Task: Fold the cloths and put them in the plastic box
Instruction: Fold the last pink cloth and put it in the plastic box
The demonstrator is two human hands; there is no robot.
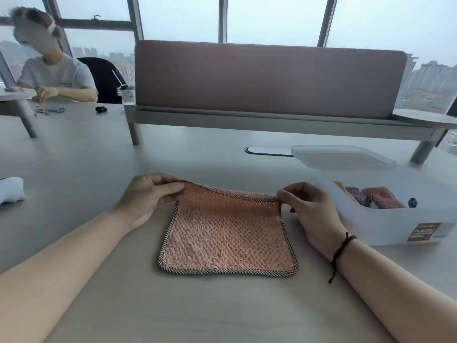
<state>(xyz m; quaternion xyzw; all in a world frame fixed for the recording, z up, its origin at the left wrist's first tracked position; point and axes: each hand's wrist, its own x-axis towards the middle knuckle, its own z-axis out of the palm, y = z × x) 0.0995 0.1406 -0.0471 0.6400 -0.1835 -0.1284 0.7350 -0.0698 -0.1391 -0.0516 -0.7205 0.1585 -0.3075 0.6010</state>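
Head view, desk as seen from beside it:

- Pink cloth (227, 233): checked trim, lying flat on the grey table (99, 280) between the two forearms; its far edge is being held slightly off the surface.
- Left hand (146, 194): thumb and curled fingers pinching the cloth's far left corner.
- Right hand (311, 209): fingertips pinching the far right corner; a dark cord bracelet (342, 248) is sitting on the wrist.
- Plastic box (395, 226): translucent white, standing just right of the cloth, labelled on its near side; folded cloths (376, 198) are lying inside.
- Box lid (341, 158): resting on the table beyond the box.
- Desk divider (267, 78): mauve panel standing across the far side.
- Second person (57, 73): sitting at far left, hands on the table.
- White object (11, 190): at left edge, kind unclear.
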